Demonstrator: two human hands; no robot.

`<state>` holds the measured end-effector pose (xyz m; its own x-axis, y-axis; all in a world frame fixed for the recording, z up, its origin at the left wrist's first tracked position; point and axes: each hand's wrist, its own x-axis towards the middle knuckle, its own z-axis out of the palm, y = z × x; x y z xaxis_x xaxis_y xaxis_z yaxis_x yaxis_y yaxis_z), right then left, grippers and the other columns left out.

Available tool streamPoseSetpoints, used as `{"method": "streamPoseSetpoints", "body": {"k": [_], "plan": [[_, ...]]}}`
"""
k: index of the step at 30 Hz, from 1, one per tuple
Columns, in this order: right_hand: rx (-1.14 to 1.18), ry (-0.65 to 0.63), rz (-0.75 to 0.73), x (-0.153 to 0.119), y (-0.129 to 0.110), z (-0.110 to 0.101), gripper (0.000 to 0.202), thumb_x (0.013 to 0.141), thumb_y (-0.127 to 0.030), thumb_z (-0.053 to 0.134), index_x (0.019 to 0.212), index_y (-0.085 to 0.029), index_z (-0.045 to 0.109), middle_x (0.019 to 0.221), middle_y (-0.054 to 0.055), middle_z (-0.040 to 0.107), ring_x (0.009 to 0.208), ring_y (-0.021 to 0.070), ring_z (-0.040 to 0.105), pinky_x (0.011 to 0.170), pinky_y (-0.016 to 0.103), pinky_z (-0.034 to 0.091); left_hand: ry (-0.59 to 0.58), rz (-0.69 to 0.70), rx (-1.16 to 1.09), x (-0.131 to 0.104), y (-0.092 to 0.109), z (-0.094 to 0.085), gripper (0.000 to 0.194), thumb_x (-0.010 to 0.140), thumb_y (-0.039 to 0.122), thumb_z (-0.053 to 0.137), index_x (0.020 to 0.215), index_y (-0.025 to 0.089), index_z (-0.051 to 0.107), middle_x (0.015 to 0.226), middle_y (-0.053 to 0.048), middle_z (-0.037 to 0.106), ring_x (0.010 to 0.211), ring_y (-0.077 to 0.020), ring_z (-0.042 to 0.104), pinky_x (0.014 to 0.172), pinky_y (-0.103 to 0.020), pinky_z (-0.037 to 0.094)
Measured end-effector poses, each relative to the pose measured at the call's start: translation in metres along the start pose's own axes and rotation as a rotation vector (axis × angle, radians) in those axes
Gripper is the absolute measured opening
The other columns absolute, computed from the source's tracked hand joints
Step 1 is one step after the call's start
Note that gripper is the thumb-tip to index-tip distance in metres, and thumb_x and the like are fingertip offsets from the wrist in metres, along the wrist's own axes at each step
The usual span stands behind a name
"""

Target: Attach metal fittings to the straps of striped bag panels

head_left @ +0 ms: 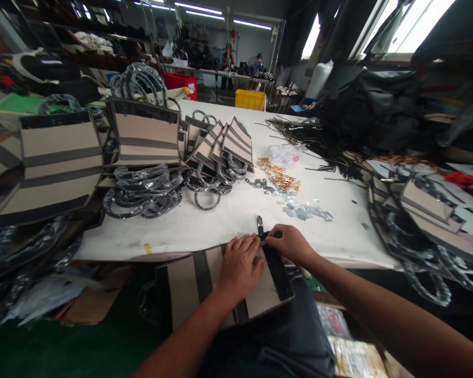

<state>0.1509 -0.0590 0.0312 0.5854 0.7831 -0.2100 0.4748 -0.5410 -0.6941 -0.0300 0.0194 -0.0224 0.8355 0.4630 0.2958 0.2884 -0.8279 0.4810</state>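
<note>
White worktable (228, 226) along the far side of the beige bag panel (181, 283), left hand (240, 265) open on the panel, right hand (287, 241) pinched at its dark end band (278, 275), item unclear, fingertip work that seems to need the panel steady.

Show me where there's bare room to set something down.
The white table has a bare strip between the wrapped handles and the left hand, and another, lightly specked, between the silvery pieces and the right-side panels. It is crowded around the left-side panels, gold pieces and black strips.
</note>
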Motion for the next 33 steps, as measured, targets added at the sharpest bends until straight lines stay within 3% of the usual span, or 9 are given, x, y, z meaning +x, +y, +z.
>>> {"method": "streamPoseSetpoints", "body": {"k": [11,17,20,24,28,31,33], "plan": [[-0.252,0.062,-0.082,-0.002,-0.002,0.004,0.009,0.085,-0.024,0.068,0.077,-0.022,0.071,0.072,0.002,0.073,0.068,0.0186,0.065,0.063,0.028,0.037,0.06,0.017,-0.023,0.003,0.001,0.002,0.049,0.096,0.026,0.067,0.145,0.024,0.059,0.152,-0.007,0.06,0.14,-0.0285,0.053,0.121,-0.053,0.035],[-0.509,0.121,-0.272,-0.011,0.008,0.005,0.016,0.098,-0.033,0.066,0.11,-0.025,0.072,0.099,0.004,0.078,0.084,0.021,0.07,0.068,0.029,0.037,0.107,0.029,-0.016,0.006,0.002,0.002,0.037,0.099,0.024,0.065,0.136,0.027,0.066,0.143,-0.007,0.065,0.132,-0.0279,0.056,0.116,-0.053,0.038],[-0.54,0.118,-0.336,-0.014,0.014,0.004,0.013,0.101,-0.032,0.063,0.106,-0.025,0.072,0.104,0.003,0.077,0.09,0.0201,0.071,0.072,0.028,0.04,0.123,0.025,0.009,0.013,0.0,0.003,0.03,0.099,0.025,0.066,0.129,0.028,0.071,0.137,-0.006,0.068,0.125,-0.0285,0.059,0.105,-0.051,0.044],[-0.512,0.104,-0.351,-0.012,0.017,0.003,0.015,0.103,-0.033,0.062,0.101,-0.026,0.075,0.103,0.002,0.077,0.091,0.0192,0.071,0.074,0.027,0.042,0.126,0.017,0.033,0.026,-0.006,0.004,0.019,0.099,0.028,0.069,0.116,0.031,0.077,0.122,-0.004,0.074,0.112,-0.0281,0.062,0.092,-0.048,0.046],[-0.357,0.038,-0.316,-0.007,0.014,-0.004,0.012,0.098,-0.03,0.067,0.099,-0.026,0.078,0.1,0.001,0.079,0.089,0.0191,0.07,0.075,0.026,0.044,0.126,0.028,0.033,0.035,-0.01,0.005,0.017,0.099,0.026,0.069,0.11,0.032,0.08,0.118,-0.004,0.074,0.108,-0.0266,0.062,0.089,-0.046,0.047],[-0.167,-0.013,-0.229,-0.001,0.017,-0.022,0.015,0.093,-0.033,0.07,0.1,-0.025,0.081,0.088,0.0,0.079,0.08,0.0185,0.069,0.073,0.026,0.045,0.099,0.029,0.026,0.037,-0.011,0.005,0.018,0.1,0.026,0.066,0.107,0.033,0.081,0.121,-0.004,0.073,0.109,-0.0265,0.062,0.091,-0.045,0.048],[-0.116,0.05,-0.17,0.006,0.029,-0.041,0.02,0.092,-0.037,0.07,0.101,-0.023,0.081,0.083,0.0,0.078,0.074,0.0181,0.068,0.071,0.027,0.046,0.085,0.033,0.015,0.038,-0.012,0.005,0.019,0.1,0.027,0.065,0.106,0.034,0.081,0.122,-0.004,0.073,0.109,-0.0264,0.062,0.091,-0.046,0.049]]}}
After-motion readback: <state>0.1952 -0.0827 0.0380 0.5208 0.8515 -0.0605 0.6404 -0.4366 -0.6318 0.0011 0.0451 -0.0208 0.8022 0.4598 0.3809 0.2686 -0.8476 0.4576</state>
